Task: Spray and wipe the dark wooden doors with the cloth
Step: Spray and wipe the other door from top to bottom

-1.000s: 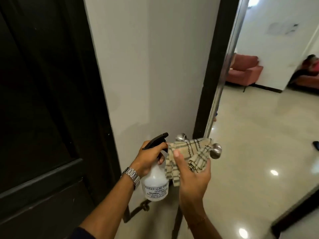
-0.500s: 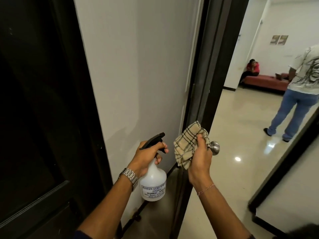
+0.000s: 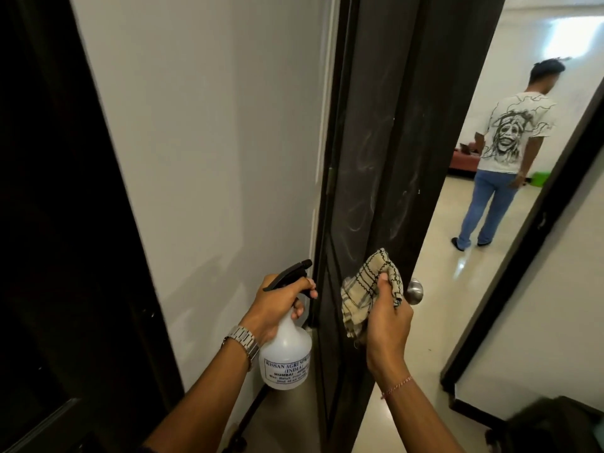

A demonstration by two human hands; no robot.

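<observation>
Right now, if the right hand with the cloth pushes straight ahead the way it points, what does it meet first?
Most likely the dark door. The right hand holds the checked cloth in front of its streaked face, with the round knob just to the right. Depth is unclear, so the cloth may already touch.

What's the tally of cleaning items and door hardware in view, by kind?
Spray bottle: 1, in the left hand
Checked cloth: 1, in the right hand
Metal door knob: 1
Dark doors: 2, one at left, one ahead
Total: 5

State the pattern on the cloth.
Head view: the cloth is beige with a dark checked grid.
</observation>
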